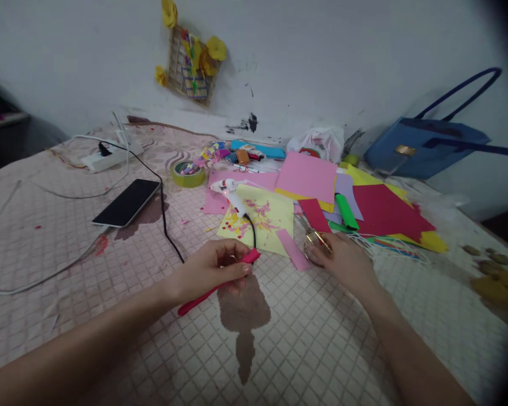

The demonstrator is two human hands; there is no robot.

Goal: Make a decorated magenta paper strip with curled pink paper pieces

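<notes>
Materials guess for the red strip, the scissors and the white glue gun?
Red strip: matte paper or felt; flat colour, no clear shine, texture too small to settle it.
Scissors: likely polished metal; bright glints on gold-toned handles.
Glue gun: probably hard plastic, smooth; even white, moulded-looking body.

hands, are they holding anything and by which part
Left hand: the red strip, pinched near one end. Right hand: fingers at the handles of the scissors; whether gripped cannot be told.
</notes>
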